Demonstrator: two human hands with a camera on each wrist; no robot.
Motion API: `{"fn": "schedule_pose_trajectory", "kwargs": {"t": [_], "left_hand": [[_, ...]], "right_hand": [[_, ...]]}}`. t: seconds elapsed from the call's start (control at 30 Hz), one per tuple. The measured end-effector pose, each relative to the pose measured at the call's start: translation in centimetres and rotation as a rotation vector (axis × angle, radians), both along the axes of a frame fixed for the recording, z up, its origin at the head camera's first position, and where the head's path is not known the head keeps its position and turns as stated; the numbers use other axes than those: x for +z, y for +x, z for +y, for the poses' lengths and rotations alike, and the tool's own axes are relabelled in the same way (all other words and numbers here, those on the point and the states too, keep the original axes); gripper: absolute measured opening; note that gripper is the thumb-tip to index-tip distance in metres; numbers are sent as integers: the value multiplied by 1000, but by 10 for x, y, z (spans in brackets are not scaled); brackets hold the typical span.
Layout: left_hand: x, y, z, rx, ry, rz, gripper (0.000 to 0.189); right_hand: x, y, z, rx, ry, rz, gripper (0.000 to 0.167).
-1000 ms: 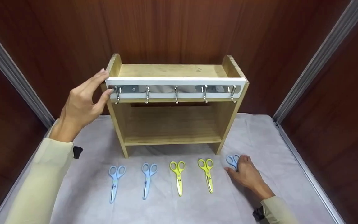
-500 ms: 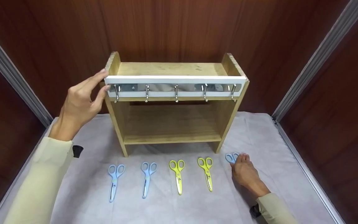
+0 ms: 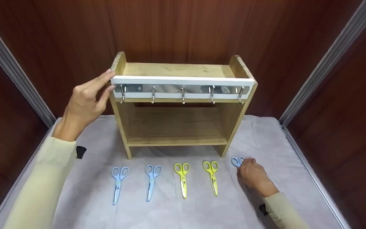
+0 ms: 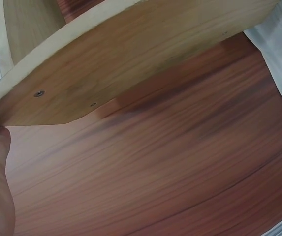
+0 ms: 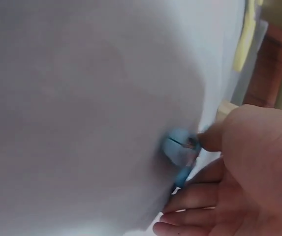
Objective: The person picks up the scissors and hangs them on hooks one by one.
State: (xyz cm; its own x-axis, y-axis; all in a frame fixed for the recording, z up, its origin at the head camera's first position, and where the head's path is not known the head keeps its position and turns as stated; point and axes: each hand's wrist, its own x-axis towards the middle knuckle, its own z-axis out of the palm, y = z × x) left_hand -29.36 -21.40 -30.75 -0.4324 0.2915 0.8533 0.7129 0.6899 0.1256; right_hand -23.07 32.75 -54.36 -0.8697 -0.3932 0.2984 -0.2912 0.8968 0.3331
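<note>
At the upper left corner of the wooden shelf (image 3: 173, 127), my left hand (image 3: 86, 103) holds the end of a white hook rack (image 3: 199, 80), thumb near its front face and fingers over the corner. The rack carries a row of metal double hooks across the shelf's front. My right hand (image 3: 255, 175) pinches blue scissors (image 3: 235, 161) by thumb and fingers at the front right. Their handle loops show past the hand in the head view, and the blades are hidden under it. In the right wrist view the scissors (image 5: 179, 147) lie between thumb and fingers, close to the cloth.
Left of the right hand lie two yellow-green scissors, one (image 3: 213, 178) nearer it and one (image 3: 182, 180) farther left. Beyond them are blue scissors (image 3: 153, 183) and another blue pair (image 3: 117, 185). A pale cloth (image 3: 202, 213) covers the tabletop; wood panels (image 3: 183, 28) enclose it.
My right thumb and fingers have closed in on the blue scissors at the right. My left hand stays at the rack's end; the head view has shifted slightly.
</note>
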Motion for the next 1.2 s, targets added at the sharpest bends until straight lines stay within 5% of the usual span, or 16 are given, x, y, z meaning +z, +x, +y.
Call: {"fn": "schedule_pose_trajectory", "kwargs": {"t": [0.27,0.4,0.7,0.9,1.2], "left_hand": [[5,2,-3,18,-99,23,39],[8,1,-3,23,-128,37,36],[9,0,-4,35,-127,21,36],[10,4,-6,34,-121,7,35],[10,6,-9,39,-126,7,36]], "right_hand": [[4,-4,-5,-73,-60,-115,38],[2,-7,-8,-97,-75,-104,19],[8,-8,-11,-121,-68,-96,18],[23,-3,-11,-109,-178,-150,20],[56,-11,-8,-35,-508,-426,25]]}}
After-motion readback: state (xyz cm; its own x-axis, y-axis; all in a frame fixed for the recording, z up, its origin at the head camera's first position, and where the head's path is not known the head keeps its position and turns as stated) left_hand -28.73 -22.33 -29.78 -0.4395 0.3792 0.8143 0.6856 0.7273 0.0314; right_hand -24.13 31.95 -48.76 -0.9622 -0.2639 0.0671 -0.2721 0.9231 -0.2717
